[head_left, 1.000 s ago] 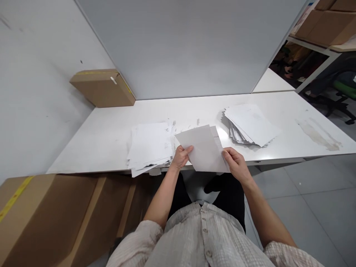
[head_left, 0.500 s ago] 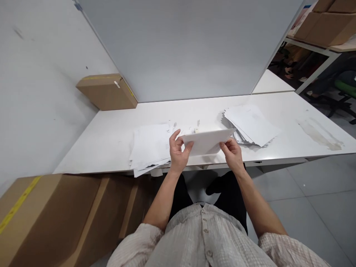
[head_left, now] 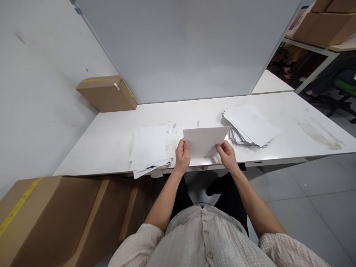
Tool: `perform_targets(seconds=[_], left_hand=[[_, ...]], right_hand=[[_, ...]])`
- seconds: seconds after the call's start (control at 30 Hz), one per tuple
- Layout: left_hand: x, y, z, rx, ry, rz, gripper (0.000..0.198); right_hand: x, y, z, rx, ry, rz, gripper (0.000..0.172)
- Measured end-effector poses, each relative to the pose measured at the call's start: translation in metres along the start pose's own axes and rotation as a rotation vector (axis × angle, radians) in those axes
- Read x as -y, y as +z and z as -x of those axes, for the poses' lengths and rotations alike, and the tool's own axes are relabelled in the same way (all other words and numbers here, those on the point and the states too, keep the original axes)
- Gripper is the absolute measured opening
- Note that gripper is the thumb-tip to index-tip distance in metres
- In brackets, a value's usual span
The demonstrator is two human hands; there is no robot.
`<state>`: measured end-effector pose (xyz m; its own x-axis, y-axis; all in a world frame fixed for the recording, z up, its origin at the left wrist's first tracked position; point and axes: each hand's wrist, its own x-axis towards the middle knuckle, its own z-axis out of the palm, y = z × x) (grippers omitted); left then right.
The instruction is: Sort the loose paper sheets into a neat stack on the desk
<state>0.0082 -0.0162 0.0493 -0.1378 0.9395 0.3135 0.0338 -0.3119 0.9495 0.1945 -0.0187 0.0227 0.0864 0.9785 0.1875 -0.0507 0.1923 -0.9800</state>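
Nearest my view, below the patterned shirt (head_left: 183,241), both forearms reach forward to the near edge of the white surface (head_left: 91,148). Beside the left arm, large cardboard boxes (head_left: 36,211) stand low. I see both hands grasping the same paper (head_left: 205,140): the left hand (head_left: 183,155) clasps its left edge, thumb on the near face, and the right hand (head_left: 227,155) pinches it near the lower right corner. I cannot tell whether it is one sheet or several. It lies between and just ahead of the hands, tilted up, its longer visible axis running side to side; neither hand is nearer, since both touch it. Whether its lower edge meets the surface, I can't make out.

The left paper stack (head_left: 151,144) sits just beside the left hand, a few sheets jutting past the surface's edge. The right paper stack (head_left: 251,122), fanned and turned askew, lies near the right hand, slightly farther off. Beyond them I have a flat cardboard box (head_left: 107,94) at the back left and a grey panel (head_left: 180,48).
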Motion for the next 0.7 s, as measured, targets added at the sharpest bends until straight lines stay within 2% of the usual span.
perform_targets(seconds=[0.27,0.43,0.53,0.7], left_hand=[[0.003,0.004,-0.002,-0.006,0.038,-0.012,0.037],[-0.003,0.003,-0.001,-0.025,0.022,-0.011,0.037],[-0.004,0.002,0.007,0.003,-0.076,0.027,0.032],[0.015,-0.006,0.022,0.218,-0.394,-0.003,0.025]], right_hand=[[-0.008,0.0,0.001,-0.008,-0.025,-0.042,0.017],[0.005,-0.002,0.004,-0.014,0.003,0.02,0.019],[0.019,-0.008,0.012,-0.02,0.092,0.109,0.024],[0.024,-0.033,0.034,0.057,0.413,0.218,0.025]])
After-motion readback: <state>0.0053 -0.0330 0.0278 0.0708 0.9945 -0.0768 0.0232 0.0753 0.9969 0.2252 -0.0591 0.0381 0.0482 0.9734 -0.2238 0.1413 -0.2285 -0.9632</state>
